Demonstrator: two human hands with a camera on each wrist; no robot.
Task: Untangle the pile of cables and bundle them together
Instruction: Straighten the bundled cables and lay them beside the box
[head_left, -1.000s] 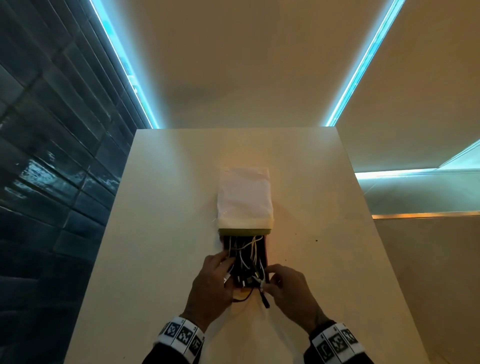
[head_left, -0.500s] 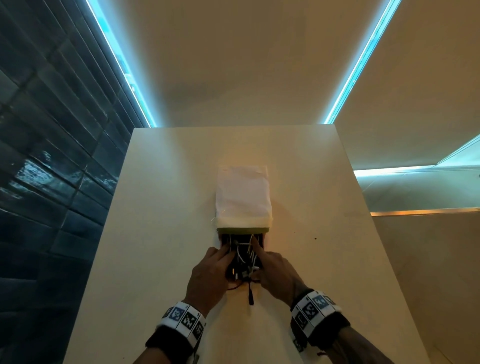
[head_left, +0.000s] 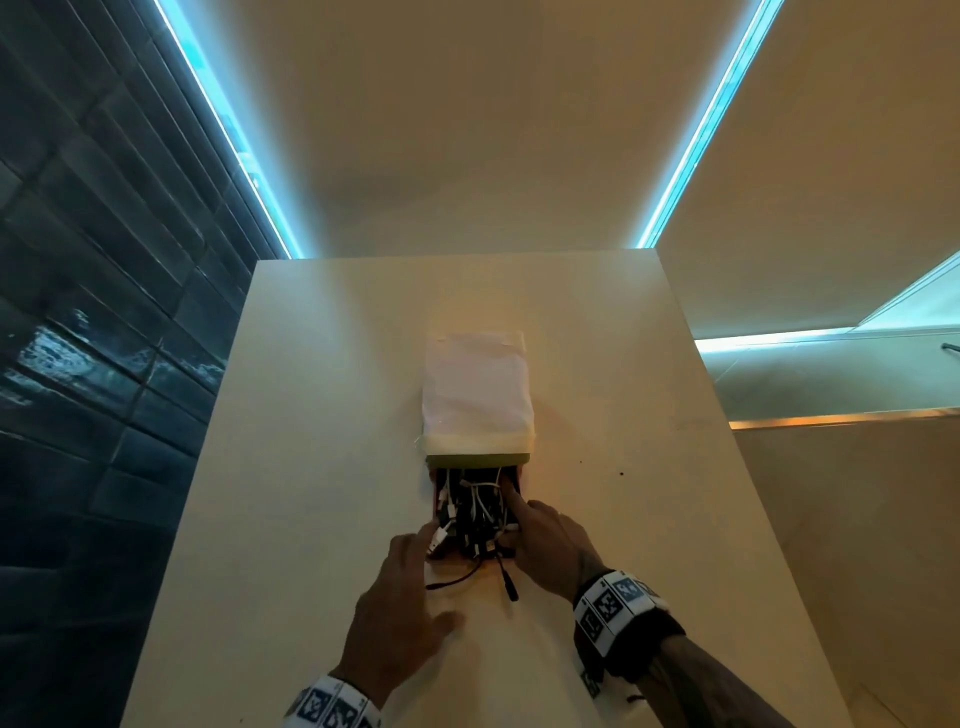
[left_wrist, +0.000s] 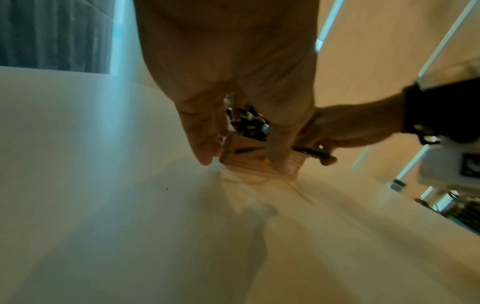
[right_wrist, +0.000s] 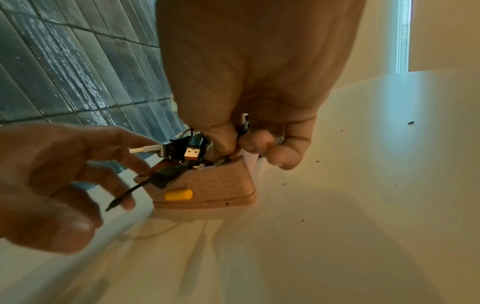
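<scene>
A tangle of black and white cables (head_left: 475, 512) fills an open tan box (right_wrist: 215, 181) with a yellow latch (right_wrist: 178, 194). The box's far half is under a white cover (head_left: 475, 395). My left hand (head_left: 415, 566) is at the box's front left, fingers straight, and the index finger touches a white USB cable (right_wrist: 145, 148). My right hand (head_left: 545, 540) grips the box's right front wall, thumb in among the cables and fingers curled outside (right_wrist: 257, 142). A black barrel plug (head_left: 509, 584) and a loop of black cable (head_left: 452, 582) hang out onto the table.
The box stands mid-table on a pale table (head_left: 311, 467) that narrows away from me. A dark tiled wall (head_left: 104, 364) runs close along its left edge. Beyond the right edge the floor drops away. Small dark specks (head_left: 622, 474) dot the table.
My right hand has let go of the black plug it held near the box front and moved onto the box's right side. My left hand has slid back a little from the cables.
</scene>
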